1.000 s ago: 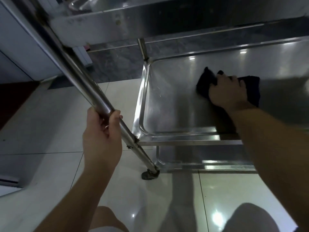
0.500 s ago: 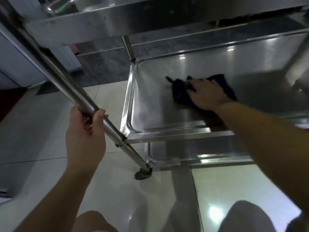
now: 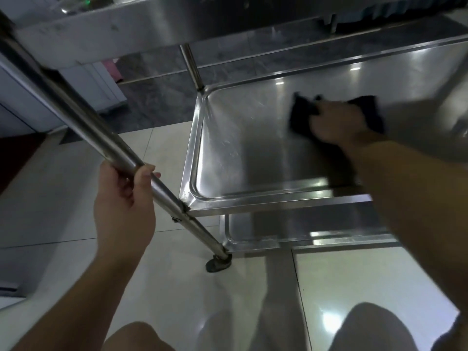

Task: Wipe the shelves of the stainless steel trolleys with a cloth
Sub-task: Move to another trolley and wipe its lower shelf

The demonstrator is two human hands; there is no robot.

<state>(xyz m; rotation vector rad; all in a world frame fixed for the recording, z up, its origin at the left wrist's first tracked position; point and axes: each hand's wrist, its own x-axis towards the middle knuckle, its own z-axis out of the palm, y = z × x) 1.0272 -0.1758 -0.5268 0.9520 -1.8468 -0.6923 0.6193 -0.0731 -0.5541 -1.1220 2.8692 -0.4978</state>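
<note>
The dark cloth [image 3: 298, 115], pressed flat under the right hand [image 3: 336, 122], has been swept rightward across the middle shelf [image 3: 243, 153]; the trolley post [image 3: 106, 145] stays gripped by the left hand [image 3: 124, 198]; wiping continues.

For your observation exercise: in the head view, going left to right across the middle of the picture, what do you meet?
Left hand gripping the trolley post → castor → middle shelf's left rim → dark cloth → right hand pressing on the cloth.
</note>
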